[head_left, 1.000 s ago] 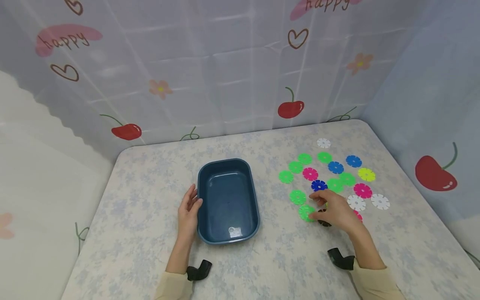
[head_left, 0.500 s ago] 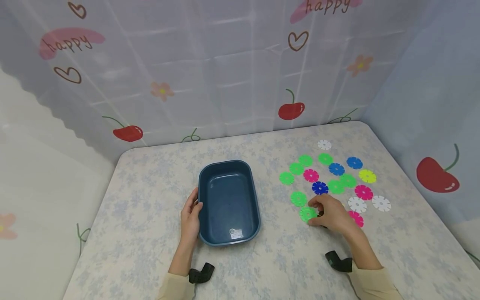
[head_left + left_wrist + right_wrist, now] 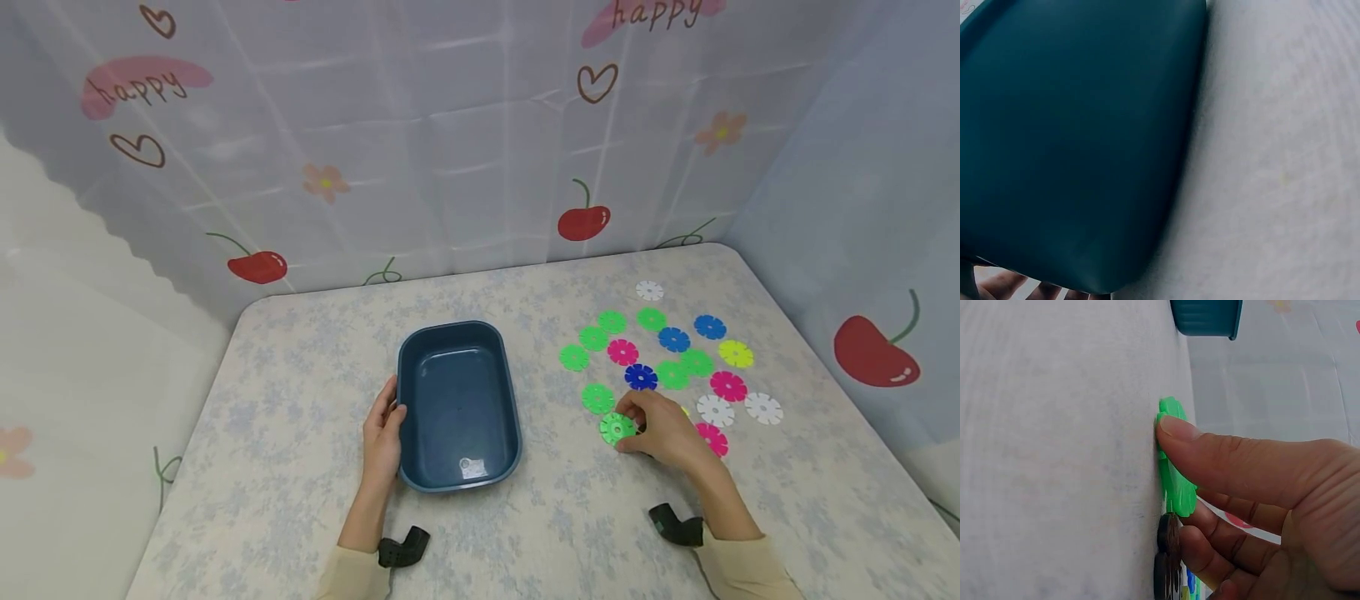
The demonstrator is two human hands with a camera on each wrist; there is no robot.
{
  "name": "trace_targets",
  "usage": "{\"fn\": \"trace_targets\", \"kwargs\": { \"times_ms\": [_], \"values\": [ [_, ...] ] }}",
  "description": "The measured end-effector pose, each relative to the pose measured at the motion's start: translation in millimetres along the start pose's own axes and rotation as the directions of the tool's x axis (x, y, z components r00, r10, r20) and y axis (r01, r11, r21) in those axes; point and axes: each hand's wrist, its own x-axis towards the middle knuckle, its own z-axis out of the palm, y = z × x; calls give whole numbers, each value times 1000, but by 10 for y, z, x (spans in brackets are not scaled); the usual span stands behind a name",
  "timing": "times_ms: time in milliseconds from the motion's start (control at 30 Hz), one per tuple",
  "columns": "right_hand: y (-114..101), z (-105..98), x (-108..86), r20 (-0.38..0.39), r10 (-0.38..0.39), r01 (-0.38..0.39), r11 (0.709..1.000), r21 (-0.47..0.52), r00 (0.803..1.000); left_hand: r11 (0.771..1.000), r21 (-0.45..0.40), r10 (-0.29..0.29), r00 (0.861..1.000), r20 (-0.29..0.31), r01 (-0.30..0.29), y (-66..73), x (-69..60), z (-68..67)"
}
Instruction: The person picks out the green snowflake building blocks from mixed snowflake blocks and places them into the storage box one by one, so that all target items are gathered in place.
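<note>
Centre frame, the left hand (image 3: 383,437) is clamped on the left rim of a blue plastic basin (image 3: 459,392), probably to steady it. Lower right, the right hand (image 3: 663,429) pinches a green notched disc (image 3: 615,429) edgewise, presumably because it is so thin.

Even light; glare in basin (image 3: 456,408); dimmer wrist views

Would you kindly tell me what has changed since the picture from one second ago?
The right hand has shifted slightly toward the person, and its fingers, held wider apart before, now pinch the nearest green disc. More of a pink disc shows beside it. The left hand stays at the left side of the tray, which has not visibly moved.
</note>
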Motion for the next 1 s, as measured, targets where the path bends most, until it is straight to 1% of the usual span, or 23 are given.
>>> {"fn": "trace_targets", "kwargs": {
  "times_ms": [133,300,433,567,700,800,900,1000],
  "values": [
    [-7,-1,-3,-10,-16,16,1000,-9,1000,1000,7,2,1000,1,-2,6,0,-3],
    [-11,4,1,-41,-51,50,999,-20,998,1000,20,6,1000,6,-6,-3,6,-11],
    [-7,5,2,-46,-84,84,996,2,995,1000,18,-1,1000,9,1,-17,11,-18],
    [4,-12,-2,-25,-100,101,994,45,995,1000,24,-8,1000,8,8,-24,14,-19],
    [5,-43,6,-17,-86,87,991,99,996,1000,22,-9,1000,3,9,-26,13,-17],
    [-5,-62,14,-17,-55,57,986,159,998,1000,14,-8,1000,2,8,-29,14,-16],
    [-22,-74,25,-15,-19,22,971,239,1000,1000,12,-9,1000,2,9,-27,13,-12],
    [-38,-73,44,-20,19,-12,948,318,1000,1000,12,-9,1000,0,9,-25,14,-9]
  ]
}}
